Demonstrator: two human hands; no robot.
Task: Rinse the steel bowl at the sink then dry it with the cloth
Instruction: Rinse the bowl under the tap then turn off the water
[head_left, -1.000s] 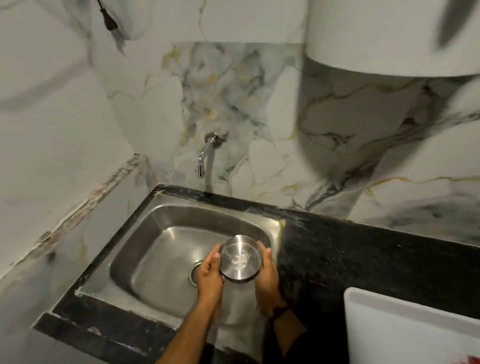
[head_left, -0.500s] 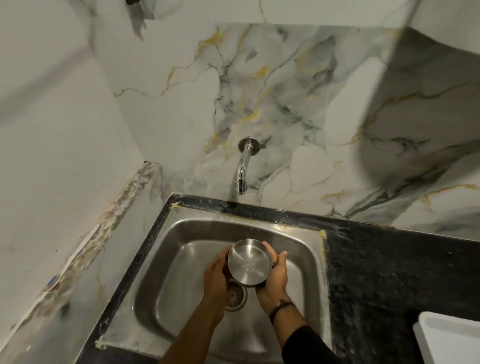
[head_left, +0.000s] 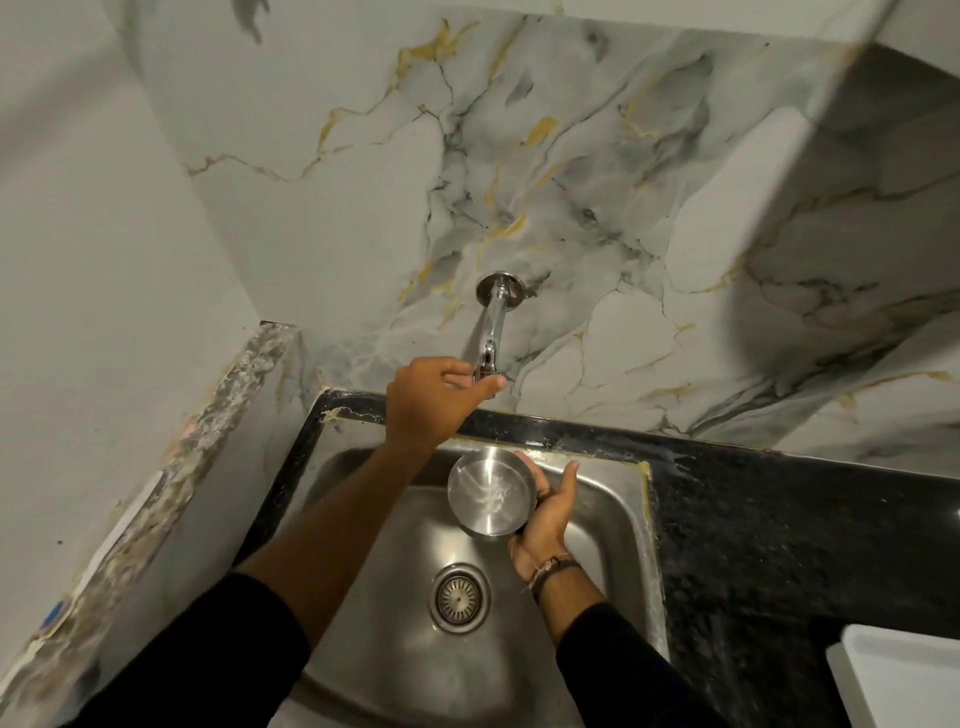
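Note:
A small round steel bowl (head_left: 491, 491) is held over the steel sink (head_left: 363, 675), its inside facing me. My right hand (head_left: 548, 519) grips it from the right side and underneath. My left hand (head_left: 434, 400) is raised to the tip of the chrome wall tap (head_left: 493, 322), its fingers curled around the tap's end. No water is visible coming from the tap. The sink's drain (head_left: 458, 597) lies below the bowl. No cloth is in view.
A black stone counter (head_left: 779, 545) surrounds the sink and runs to the right. A white tray-like object (head_left: 904, 675) sits at the counter's lower right. Marble-patterned tiles cover the back wall (head_left: 571, 182), and a plain wall with a chipped ledge (head_left: 171, 467) closes the left side.
My left hand has let go of the bowl and gone up to the tap's end. My right hand alone now holds the bowl. The view has moved closer to the sink.

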